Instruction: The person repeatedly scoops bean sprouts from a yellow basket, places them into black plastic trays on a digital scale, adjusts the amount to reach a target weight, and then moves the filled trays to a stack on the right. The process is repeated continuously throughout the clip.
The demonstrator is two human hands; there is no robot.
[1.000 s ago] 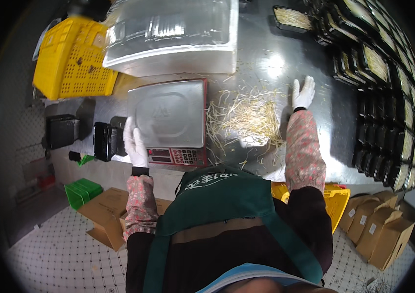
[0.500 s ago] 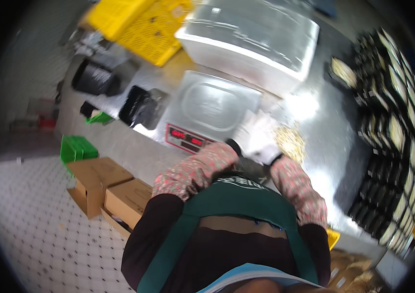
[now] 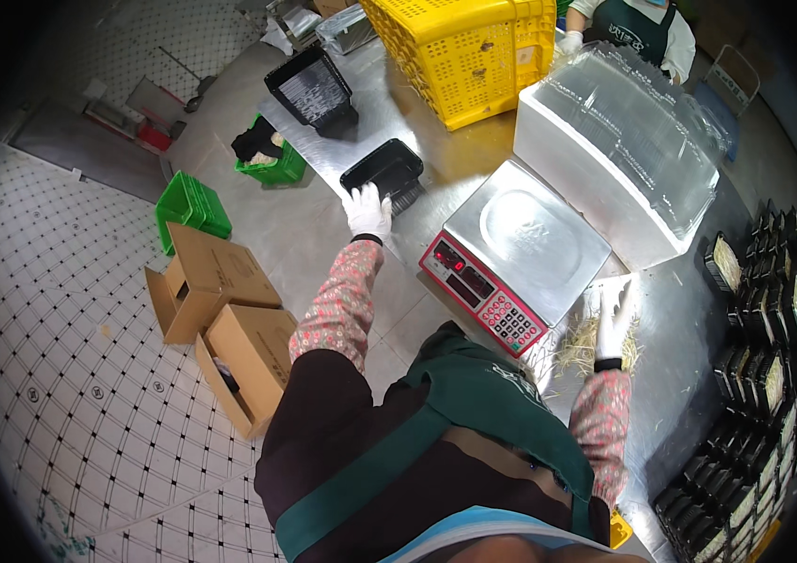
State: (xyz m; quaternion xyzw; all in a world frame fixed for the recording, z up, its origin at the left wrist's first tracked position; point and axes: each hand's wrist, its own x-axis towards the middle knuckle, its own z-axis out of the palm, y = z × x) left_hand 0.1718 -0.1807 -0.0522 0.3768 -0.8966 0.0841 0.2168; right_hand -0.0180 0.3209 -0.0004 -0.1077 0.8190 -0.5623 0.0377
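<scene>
My left hand (image 3: 367, 214), in a white glove, reaches to the near edge of a stack of black plastic trays (image 3: 385, 169). Its fingers are apart at the rim, and I see no grip on a tray. My right hand (image 3: 614, 324), gloved too, is stretched out flat with fingers spread over a pile of pale shredded food strips (image 3: 575, 349). Nothing shows in it. Between the two hands stands a digital scale (image 3: 525, 246) with a bare steel plate and a red-edged keypad panel.
Behind the scale is a white foam box (image 3: 582, 169) topped with clear lids (image 3: 638, 122). A yellow crate (image 3: 459, 56) and more black trays (image 3: 309, 89) stand farther back. Filled trays (image 3: 765, 375) are stacked at right. Cardboard boxes (image 3: 220, 281) sit left; a co-worker (image 3: 628, 33) stands beyond.
My hands, close together beside the scale before, have moved apart. The left has gone out to the black trays, while the right lies over the shredded strips. My view has turned.
</scene>
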